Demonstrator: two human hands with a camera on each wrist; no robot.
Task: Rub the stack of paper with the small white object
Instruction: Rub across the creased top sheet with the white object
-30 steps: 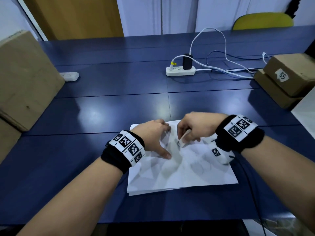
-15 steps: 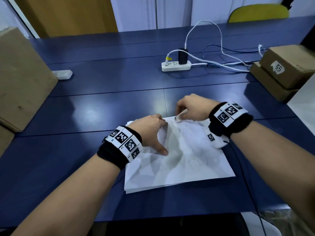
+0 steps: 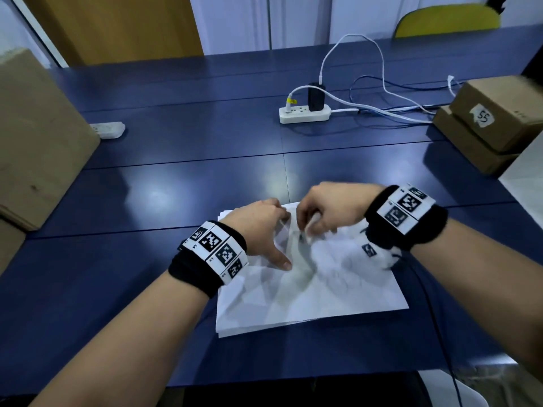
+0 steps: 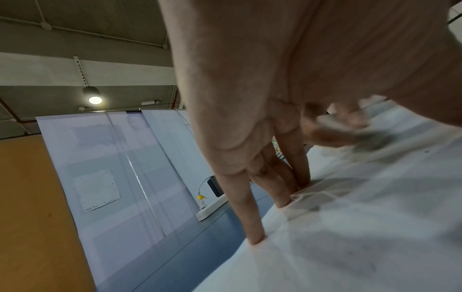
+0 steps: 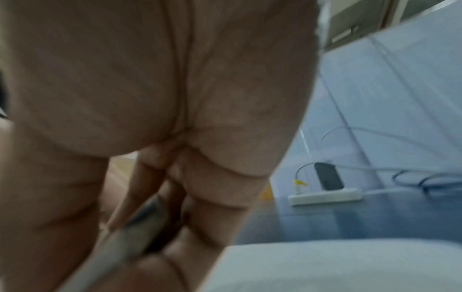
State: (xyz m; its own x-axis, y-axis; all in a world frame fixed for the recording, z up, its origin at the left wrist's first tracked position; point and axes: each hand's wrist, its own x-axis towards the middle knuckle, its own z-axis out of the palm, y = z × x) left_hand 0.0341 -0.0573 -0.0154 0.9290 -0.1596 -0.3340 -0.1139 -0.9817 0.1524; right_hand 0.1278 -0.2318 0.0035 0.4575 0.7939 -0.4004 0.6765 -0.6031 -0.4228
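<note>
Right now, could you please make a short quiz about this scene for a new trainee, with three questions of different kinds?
1. True or false: the left hand holds the small white object.
2. The stack of paper lies on: A) a cardboard box, B) the blue table, C) a chair.
3. Fill in: the black charger is plugged into the white ____.

Key: 1 false, the right hand pinches it; 2 B; 3 power strip.
</note>
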